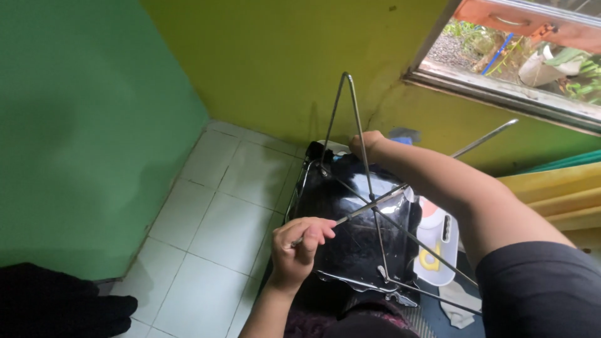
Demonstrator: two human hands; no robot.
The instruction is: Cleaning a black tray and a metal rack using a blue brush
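Observation:
A folding frame of thin steel rods (pixel 375 213) stands in front of me, with a shiny black sheet or panel (pixel 350 213) stretched under it. My left hand (pixel 300 247) is closed around the low end of one diagonal rod. My right hand (pixel 368 145) grips another rod near the far top edge of the black panel. One bent rod rises to a peak (pixel 345 76) against the wall. A further rod (pixel 485 138) sticks out to the right.
White floor tiles (pixel 216 206) lie left of the frame, bounded by a green wall (pixel 81 125) and a yellow-green wall (pixel 282 56). An open window (pixel 532 62) is at top right. A white plastic container (pixel 438 241) and dark cloth (pixel 56 303) lie nearby.

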